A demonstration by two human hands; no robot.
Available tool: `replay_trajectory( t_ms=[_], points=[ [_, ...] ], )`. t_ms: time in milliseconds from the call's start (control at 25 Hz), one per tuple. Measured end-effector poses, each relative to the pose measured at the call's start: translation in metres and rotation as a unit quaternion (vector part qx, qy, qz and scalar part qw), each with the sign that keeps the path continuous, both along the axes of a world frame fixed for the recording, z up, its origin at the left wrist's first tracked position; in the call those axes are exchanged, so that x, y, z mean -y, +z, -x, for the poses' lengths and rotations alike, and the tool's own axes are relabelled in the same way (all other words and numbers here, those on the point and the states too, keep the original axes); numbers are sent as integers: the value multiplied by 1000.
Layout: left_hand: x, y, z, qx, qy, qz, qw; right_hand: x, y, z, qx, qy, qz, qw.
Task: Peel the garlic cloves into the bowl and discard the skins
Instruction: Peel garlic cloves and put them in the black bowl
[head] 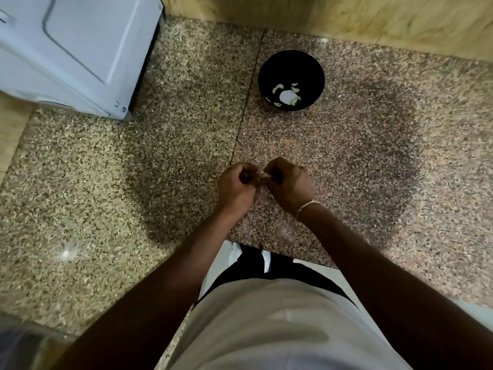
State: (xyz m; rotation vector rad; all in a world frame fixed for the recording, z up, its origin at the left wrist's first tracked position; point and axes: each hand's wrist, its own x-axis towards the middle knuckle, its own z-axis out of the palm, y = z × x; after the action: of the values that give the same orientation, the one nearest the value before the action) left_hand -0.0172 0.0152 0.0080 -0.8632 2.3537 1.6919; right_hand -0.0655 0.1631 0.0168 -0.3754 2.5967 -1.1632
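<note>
One garlic clove [262, 175], small, light, papery-skinned, is pinched between left hand [234, 186] and right hand [289, 186]; best gripped at its ends. Bowl [291, 80] lies beyond.

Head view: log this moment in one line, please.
stage: peeling | left hand and right hand: both pinch garlic clove | black bowl: holds peeled cloves
</note>
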Motion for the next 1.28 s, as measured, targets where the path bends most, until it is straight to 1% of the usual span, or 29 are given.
replay_trajectory(
  t_ms=[120,200,320,440,560,640,760,880,1040,1160,1280],
  points=[
    [-7,18,6,-41,6,-49,998,-15,22,1,26,-59,59,996],
    [-12,37,15,-91,3,-82,992,-24,41,6,38,-91,114,989],
    [-21,77,35,-173,-14,-134,976,-36,81,15,27,-136,201,970],
    [-34,122,56,-239,-32,-144,960,-46,125,25,-21,-174,294,940],
    [-45,163,68,-285,-64,-138,947,-53,162,31,-71,-186,347,917],
    [-51,188,72,-307,-80,-126,940,-57,183,32,-110,-176,358,910],
    [-57,219,77,-331,-84,-105,934,-63,210,33,-181,-172,350,903],
    [-61,243,79,-358,-87,-90,925,-65,230,36,-228,-166,344,895],
    [-62,264,78,-398,-89,-72,910,-63,248,33,-269,-159,353,882],
    [-62,275,77,-418,-93,-76,900,-64,257,32,-300,-153,352,873],
    [-63,284,77,-423,-99,-84,897,-66,265,34,-308,-149,359,868]
  ],
)
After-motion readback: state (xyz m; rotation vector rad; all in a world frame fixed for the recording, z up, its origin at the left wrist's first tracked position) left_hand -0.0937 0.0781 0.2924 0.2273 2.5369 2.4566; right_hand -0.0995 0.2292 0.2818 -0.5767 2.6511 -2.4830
